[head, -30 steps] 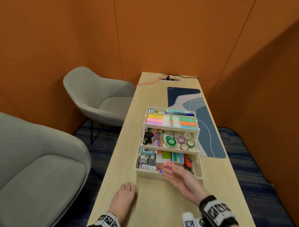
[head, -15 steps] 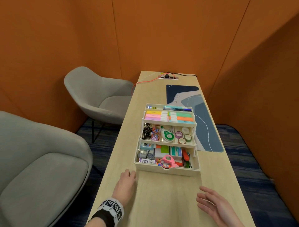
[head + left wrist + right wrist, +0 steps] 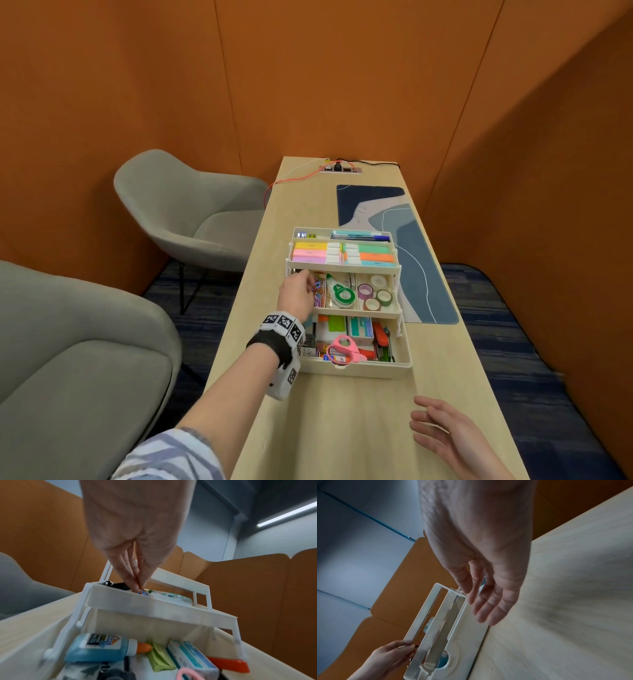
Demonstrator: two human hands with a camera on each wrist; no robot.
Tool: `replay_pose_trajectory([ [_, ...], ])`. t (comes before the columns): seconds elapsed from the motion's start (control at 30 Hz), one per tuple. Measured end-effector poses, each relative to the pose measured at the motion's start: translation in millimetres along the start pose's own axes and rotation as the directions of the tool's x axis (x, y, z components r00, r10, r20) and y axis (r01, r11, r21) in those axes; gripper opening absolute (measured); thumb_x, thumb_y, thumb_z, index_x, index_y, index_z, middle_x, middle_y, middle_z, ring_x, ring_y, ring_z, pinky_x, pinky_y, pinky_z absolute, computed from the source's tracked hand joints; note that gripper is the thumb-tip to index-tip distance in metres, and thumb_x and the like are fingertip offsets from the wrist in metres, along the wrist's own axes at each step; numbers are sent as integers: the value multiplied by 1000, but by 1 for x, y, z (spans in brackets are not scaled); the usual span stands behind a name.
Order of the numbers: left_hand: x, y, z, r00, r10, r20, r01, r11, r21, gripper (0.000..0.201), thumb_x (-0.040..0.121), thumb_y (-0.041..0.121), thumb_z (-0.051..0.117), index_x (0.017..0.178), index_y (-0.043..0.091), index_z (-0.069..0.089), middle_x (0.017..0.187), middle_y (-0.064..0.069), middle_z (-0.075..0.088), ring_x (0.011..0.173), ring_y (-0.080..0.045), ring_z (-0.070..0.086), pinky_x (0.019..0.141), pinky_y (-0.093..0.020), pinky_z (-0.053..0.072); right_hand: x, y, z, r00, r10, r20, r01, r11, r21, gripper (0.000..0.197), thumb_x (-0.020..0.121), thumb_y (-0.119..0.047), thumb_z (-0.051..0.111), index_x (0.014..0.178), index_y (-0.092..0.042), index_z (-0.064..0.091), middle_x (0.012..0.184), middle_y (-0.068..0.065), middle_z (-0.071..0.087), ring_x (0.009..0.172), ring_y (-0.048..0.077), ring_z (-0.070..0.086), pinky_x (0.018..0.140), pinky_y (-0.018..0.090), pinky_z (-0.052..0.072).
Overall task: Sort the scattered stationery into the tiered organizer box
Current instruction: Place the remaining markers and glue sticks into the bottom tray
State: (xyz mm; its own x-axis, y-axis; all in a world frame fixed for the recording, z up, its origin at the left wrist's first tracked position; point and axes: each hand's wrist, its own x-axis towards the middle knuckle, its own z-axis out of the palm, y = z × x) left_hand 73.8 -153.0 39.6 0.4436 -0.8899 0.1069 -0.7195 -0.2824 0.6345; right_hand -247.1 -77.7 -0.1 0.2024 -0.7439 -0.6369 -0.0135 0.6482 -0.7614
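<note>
The white tiered organizer box [image 3: 359,370] stands open on the wooden table [image 3: 342,431], its three tiers stepped back. My left hand [image 3: 312,286] reaches into the middle tier's left side, where its fingertips [image 3: 137,585] pinch the coloured paper clips [image 3: 143,592] lying there. Black binder clips are partly hidden behind that hand. Pink scissors [image 3: 342,347] lie in the bottom tier among glue [image 3: 99,647], boxes and an orange cutter. My right hand [image 3: 424,425] hovers open over the table, near the box's front right, holding nothing.
A blue desk mat [image 3: 421,260] lies right of the box. A power socket [image 3: 339,168] with an orange cable sits at the table's far end. Two grey chairs [image 3: 191,212] [image 3: 68,359] stand left of the table. Orange walls close in behind and on the right.
My right hand left the pink scissors in the bottom tier and drew back to the table. My left hand rose from the table edge into the middle tier.
</note>
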Motion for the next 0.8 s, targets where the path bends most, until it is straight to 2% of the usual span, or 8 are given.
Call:
replay_pose_trajectory([
  [0.13,-5,-7,-2,997,70,18,-70,997,-43,18,88,4,55,99,13,65,96,0,67,89,-16,62,82,-31,53,7,-15,5,999,-47,-17,44,988,-151,24,98,-7,41,109,-3,63,98,21,63,91,34,62,75,39,52],
  [0.2,-16,-12,-8,997,68,-32,-70,996,-57,17,92,12,54,106,16,63,104,4,64,92,-11,60,85,-29,52,14,-26,5,991,-124,-50,109,965,-237,25,98,-8,41,113,-6,61,103,19,63,96,31,62,76,37,52],
  [0.33,-55,-42,-21,985,-134,-109,121,986,-113,30,98,17,42,125,10,51,124,-7,54,111,-17,50,98,-32,41,34,-48,15,964,-239,-119,178,906,-383,31,98,-17,43,127,-13,52,123,8,57,110,21,53,79,33,50],
  [0.43,-86,-51,-23,941,-301,157,328,926,-187,47,103,29,28,141,3,34,145,-11,40,132,-22,37,111,-37,26,45,-61,35,985,-159,-71,116,903,-413,38,100,-34,35,132,-16,46,132,4,51,119,20,47,93,38,43],
  [0.53,-103,-53,-22,885,-314,344,442,799,-408,48,103,35,23,137,7,42,127,8,41,118,-11,38,109,-36,28,45,-68,52,996,-71,-60,49,952,-301,39,99,-45,30,122,-20,50,120,4,54,118,23,49,97,39,38],
  [0.67,-101,-98,-10,836,-324,442,511,754,-413,70,86,68,27,138,24,46,144,3,47,132,-16,40,114,-45,26,31,-67,54,994,-74,-82,55,976,-211,37,99,-44,32,112,-17,53,112,7,59,105,21,52,87,34,38],
  [0.73,-99,-123,1,816,-326,477,529,754,-390,74,81,72,27,137,27,47,142,4,49,131,-15,42,113,-44,28,28,-59,47,994,-76,-73,61,980,-188,44,100,-42,30,124,-13,52,119,10,59,109,23,53,89,35,39],
  [0.8,-116,-106,-15,815,-326,479,533,746,-399,68,86,68,27,136,27,48,140,3,51,129,-16,44,108,-40,33,22,-47,39,996,-67,-65,54,980,-190,48,101,-40,28,133,-9,47,128,12,57,117,25,53,100,39,39],
])
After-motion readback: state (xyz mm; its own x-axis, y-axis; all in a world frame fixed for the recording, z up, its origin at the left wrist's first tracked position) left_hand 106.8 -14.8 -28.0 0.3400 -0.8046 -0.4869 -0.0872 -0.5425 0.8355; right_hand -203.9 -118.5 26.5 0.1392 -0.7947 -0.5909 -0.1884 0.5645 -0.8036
